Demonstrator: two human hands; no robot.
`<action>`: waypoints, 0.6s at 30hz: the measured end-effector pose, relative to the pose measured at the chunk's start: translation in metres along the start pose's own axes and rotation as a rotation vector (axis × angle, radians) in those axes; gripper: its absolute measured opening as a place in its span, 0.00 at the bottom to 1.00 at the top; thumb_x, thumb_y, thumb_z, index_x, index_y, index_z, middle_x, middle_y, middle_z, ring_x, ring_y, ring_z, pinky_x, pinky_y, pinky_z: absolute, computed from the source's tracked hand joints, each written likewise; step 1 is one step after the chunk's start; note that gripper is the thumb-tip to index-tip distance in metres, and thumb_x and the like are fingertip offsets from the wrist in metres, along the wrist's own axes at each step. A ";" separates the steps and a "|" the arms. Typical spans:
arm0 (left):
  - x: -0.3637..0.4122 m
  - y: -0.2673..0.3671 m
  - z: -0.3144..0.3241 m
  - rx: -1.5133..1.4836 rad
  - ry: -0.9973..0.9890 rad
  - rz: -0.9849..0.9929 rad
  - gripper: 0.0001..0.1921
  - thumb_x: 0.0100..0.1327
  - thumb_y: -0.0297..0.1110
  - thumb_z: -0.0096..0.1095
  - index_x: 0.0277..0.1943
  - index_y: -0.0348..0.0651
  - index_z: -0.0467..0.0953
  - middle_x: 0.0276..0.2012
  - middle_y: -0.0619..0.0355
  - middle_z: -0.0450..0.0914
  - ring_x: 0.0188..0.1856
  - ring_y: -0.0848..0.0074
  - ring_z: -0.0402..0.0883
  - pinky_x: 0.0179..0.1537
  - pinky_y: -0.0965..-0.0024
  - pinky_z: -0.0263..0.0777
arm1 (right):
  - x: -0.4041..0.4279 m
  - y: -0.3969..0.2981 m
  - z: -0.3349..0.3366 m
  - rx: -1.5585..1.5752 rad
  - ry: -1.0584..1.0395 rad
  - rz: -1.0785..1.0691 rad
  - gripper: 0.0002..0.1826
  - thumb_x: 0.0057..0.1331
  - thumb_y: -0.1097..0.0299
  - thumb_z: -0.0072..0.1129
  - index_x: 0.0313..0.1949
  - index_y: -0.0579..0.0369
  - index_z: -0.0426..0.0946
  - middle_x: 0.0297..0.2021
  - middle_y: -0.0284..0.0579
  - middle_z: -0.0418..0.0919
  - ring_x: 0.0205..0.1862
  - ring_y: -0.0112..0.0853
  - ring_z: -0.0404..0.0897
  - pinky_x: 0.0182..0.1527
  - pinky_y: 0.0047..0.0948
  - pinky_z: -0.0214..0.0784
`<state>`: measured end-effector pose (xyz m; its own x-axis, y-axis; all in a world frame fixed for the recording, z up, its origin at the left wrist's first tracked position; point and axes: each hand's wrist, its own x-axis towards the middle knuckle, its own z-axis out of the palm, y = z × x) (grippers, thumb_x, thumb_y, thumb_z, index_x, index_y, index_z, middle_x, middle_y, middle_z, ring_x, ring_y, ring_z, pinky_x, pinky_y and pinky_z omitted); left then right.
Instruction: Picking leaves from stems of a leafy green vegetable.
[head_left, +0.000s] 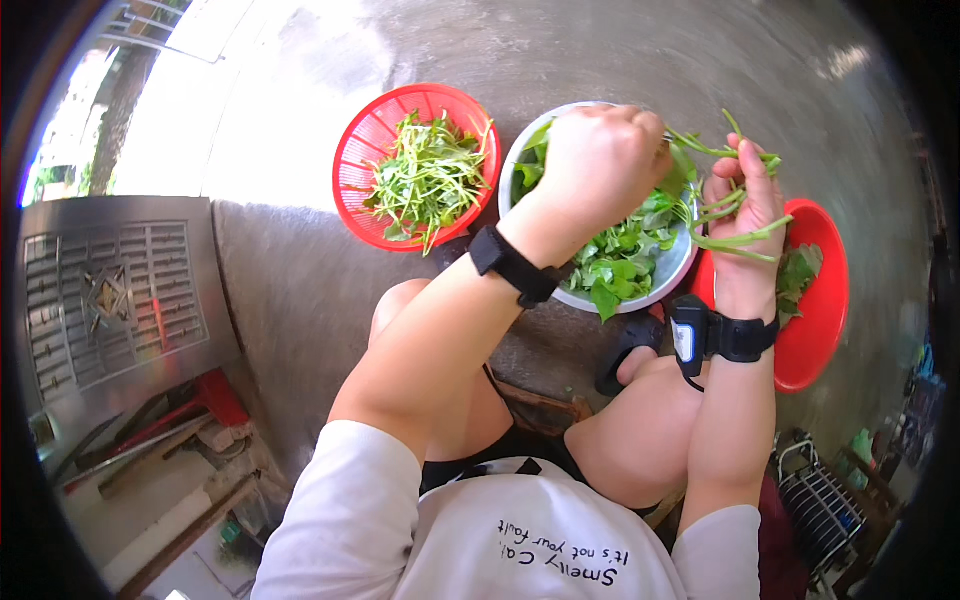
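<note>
Leafy green stems (731, 241) lie across the palm and between the fingers of my right hand (742, 199), which is raised at the right rim of a pale round basin (681, 271). My left hand (611, 154), back upward, is closed over the basin at the near ends of these greens; its fingertips are mostly hidden. Loose green leaves (619, 270) fill much of the basin. To its left, a red plastic colander (352, 165) holds a heap of thin green stems and leaves (431, 176). A red plastic bowl (814, 337), partly behind my right wrist, contains some leaves (799, 277).
The containers rest on a grey concrete floor (277, 277) around my feet. At the left are a metal grille panel (112, 300) and a shelf with a red-headed tool (217, 401). A wire rack (821, 502) stands at lower right. Black straps circle both wrists.
</note>
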<state>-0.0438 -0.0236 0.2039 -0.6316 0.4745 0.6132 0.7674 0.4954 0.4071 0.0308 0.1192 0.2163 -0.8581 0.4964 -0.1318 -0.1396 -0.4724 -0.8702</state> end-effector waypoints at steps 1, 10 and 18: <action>0.000 -0.001 -0.001 -0.008 0.020 0.048 0.06 0.47 0.34 0.63 0.24 0.43 0.76 0.20 0.57 0.76 0.24 0.66 0.78 0.27 0.66 0.71 | 0.001 0.001 0.000 0.004 -0.015 0.007 0.10 0.61 0.65 0.58 0.37 0.57 0.75 0.21 0.35 0.75 0.17 0.17 0.63 0.19 0.15 0.52; 0.004 -0.042 -0.028 -0.867 0.108 -0.855 0.07 0.54 0.28 0.57 0.31 0.32 0.78 0.22 0.55 0.77 0.20 0.78 0.75 0.22 0.74 0.70 | 0.009 0.041 0.030 -0.082 0.140 -0.027 0.11 0.61 0.63 0.57 0.36 0.56 0.73 0.21 0.35 0.73 0.19 0.19 0.67 0.21 0.16 0.56; -0.002 -0.114 -0.088 -1.427 0.540 -0.871 0.07 0.56 0.31 0.56 0.33 0.35 0.75 0.26 0.55 0.77 0.25 0.73 0.77 0.29 0.70 0.73 | 0.046 0.098 0.004 -0.284 0.143 0.197 0.11 0.58 0.62 0.60 0.34 0.55 0.75 0.24 0.32 0.68 0.22 0.20 0.66 0.23 0.19 0.58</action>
<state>-0.1204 -0.1444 0.2161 -0.9972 0.0223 -0.0717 -0.0687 -0.6575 0.7503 -0.0243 0.0922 0.1268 -0.7743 0.5221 -0.3576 0.1816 -0.3580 -0.9159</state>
